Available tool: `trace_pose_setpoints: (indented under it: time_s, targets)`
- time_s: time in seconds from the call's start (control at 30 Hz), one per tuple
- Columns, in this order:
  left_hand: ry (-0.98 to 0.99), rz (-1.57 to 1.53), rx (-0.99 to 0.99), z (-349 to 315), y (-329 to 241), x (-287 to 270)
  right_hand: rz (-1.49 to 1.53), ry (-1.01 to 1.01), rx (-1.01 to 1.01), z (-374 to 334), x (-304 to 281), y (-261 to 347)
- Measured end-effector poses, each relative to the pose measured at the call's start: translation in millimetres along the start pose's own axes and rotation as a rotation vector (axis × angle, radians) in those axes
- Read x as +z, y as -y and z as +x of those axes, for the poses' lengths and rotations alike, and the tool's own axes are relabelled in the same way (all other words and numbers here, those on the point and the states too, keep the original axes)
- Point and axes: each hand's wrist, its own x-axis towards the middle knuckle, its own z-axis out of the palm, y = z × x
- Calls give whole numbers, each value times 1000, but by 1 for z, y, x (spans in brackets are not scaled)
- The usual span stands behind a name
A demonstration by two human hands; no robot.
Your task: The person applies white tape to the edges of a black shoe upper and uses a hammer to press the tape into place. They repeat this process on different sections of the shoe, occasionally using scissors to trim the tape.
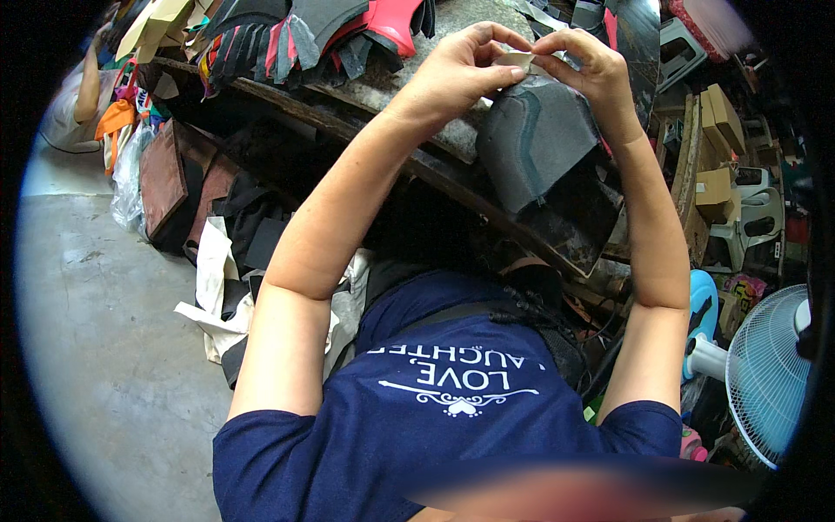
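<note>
Both hands are raised together at the table's near edge. Between the thumb and fingers of my left hand [465,74] is a small cream-coloured piece [515,60], thin like paper or fabric. My right hand [590,70] is closed in a pinch at the right end of the same piece, its fingertips almost touching the left ones. Just below my hands a dark grey curved panel [557,135], with a darker strip along it, hangs over the edge. Whether any finger also touches this panel cannot be made out.
Stacked grey and pink cut pieces [322,39] lie on the worn table [348,104] to the left. Brown boards [174,187] and white cloth scraps [217,270] are below. A fan [767,374] stands at right, near plastic chairs [758,217]. Another person's arm [89,83] shows far left.
</note>
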Motion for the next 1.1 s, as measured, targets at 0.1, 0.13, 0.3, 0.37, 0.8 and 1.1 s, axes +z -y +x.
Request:
trace_pose_setpoints:
  time_s: [0.1,0.13,0.3,0.37,0.8,1.1]
  targets:
    - [30,46,-37,-6,-2,-6,42,-120,142,-3,0,1]
    - [42,68,-50,-8,-3,-8,90,-171,217,-4,0,1]
    - [-102,-8,-97,-11,-4,-7,-56,-211,60,-3,3,7]
    - [-149,-17,-135,-7,-5,-7,-67,-259,-47,0,5,12]
    - [-177,-51,-179,-1,-3,-2,-404,-276,-263,6,7,31]
    - [-172,666,107,-19,-9,-8,-214,-431,151,-14,5,9]
